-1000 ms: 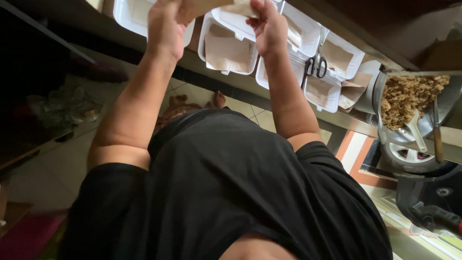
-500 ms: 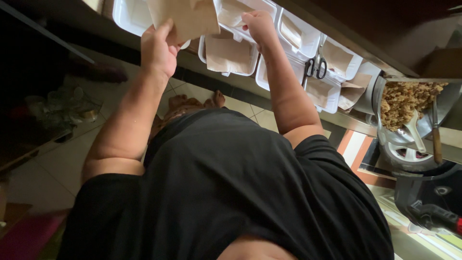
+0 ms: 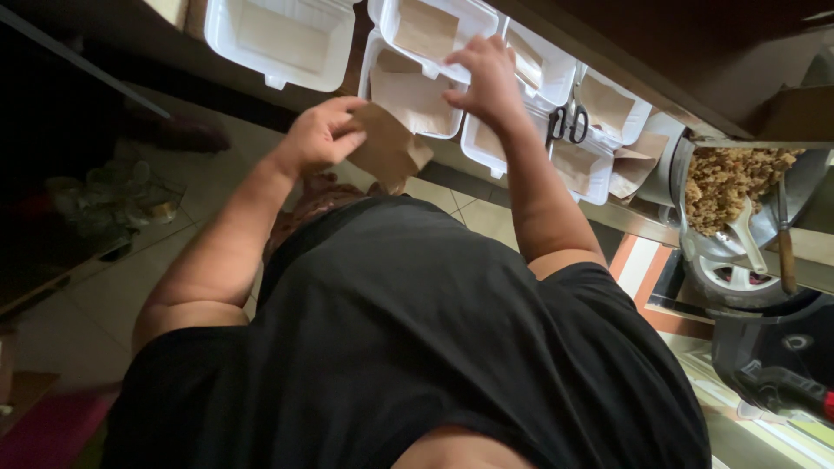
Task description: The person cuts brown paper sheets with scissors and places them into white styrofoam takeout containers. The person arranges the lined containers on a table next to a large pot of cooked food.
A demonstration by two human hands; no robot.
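The left hand [image 3: 320,135] pinches a brown paper sheet [image 3: 388,149], creased, its long axis slanting toward the white foam boxes [image 3: 415,95] on the desk. The right hand [image 3: 488,80], fingers spread, rests on a box's rim.

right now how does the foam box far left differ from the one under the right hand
The far-left foam box lies untouched, with its brown paper liner flat and fully in view. The right hand rests on the other foam box and hides part of its liner. That box overlaps its neighbours; the far-left box stands apart from them. Both are white, open and paper-lined.
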